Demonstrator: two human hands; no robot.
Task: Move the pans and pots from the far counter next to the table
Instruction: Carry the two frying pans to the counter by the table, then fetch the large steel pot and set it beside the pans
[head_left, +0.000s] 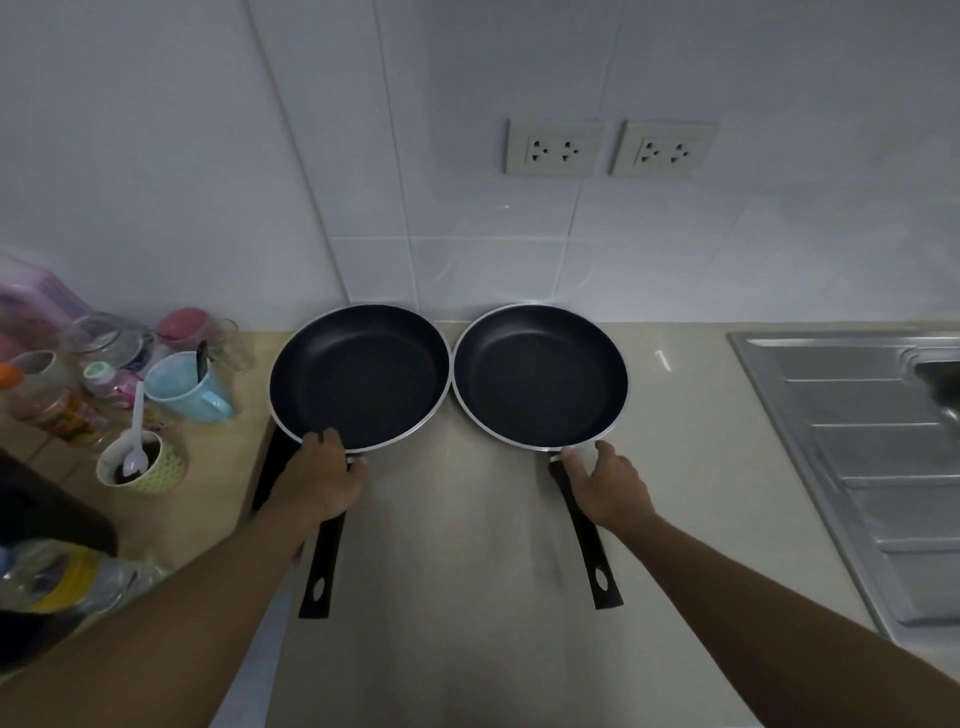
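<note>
Two black non-stick frying pans with silver rims sit side by side on the beige counter (467, 519), against the tiled wall. My left hand (319, 480) grips the left pan (358, 376) where its handle meets the rim, thumb on the rim. The black handle (322, 566) sticks out below my wrist. My right hand (605, 483) is at the root of the right pan's (540, 374) handle (595, 556). Its fingers are spread, the fingertips touch the handle's top, and the hand is not wrapped around it.
Left of the pans stands clutter: a blue mug (184, 387), a green cup with a white spoon (140, 462), jars, bottles and a pink lid. A steel sink drainboard (857, 441) lies at the right. Two wall sockets (608, 148) are above.
</note>
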